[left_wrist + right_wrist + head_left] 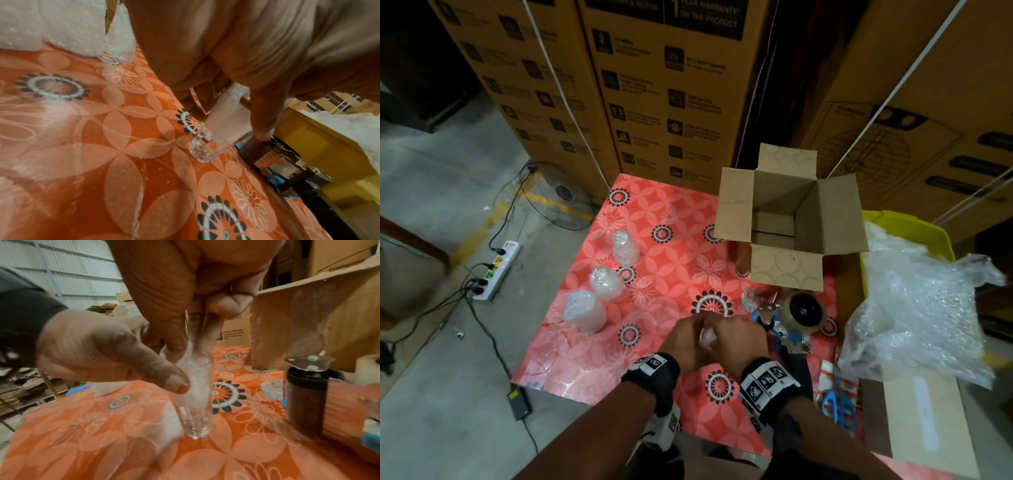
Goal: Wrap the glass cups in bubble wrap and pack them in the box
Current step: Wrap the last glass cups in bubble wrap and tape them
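Red floral mat [671, 246] — three wrapped cups [606, 282], open box [787, 212], tape dispenser [796, 317].

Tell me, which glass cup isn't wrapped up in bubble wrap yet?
The glass cup held between both hands: its clear base shows bare, with wrap only stuffed inside. The three wrapped cups standing in a row to the left are covered all over.

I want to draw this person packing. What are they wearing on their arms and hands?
The hands are bare, no gloves. The left hand and right hand each have a thick black band strapped round the wrist, carrying white tags printed with black square patterns. A small white device hangs under the left wrist. The forearms are bare; no sleeves show there.
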